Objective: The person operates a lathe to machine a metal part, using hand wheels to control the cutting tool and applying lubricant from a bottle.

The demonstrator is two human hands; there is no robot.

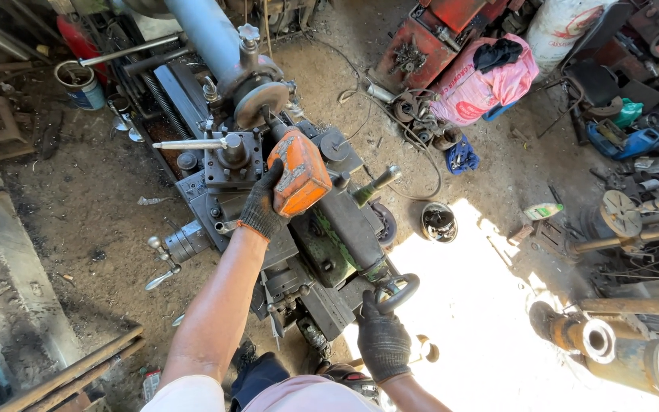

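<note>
While left hand [262, 204] grips orange can [299, 172], right hand [381, 339] clasps handwheel [397, 291].

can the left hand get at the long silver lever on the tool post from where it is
Probably yes: the left hand grips the orange can right beside the silver lever, with nothing between them, though it would have to let go first.

Worn orange-painted metal oil can [300, 174] (chipped), dark knit-cloth gloves [381, 341].
</note>
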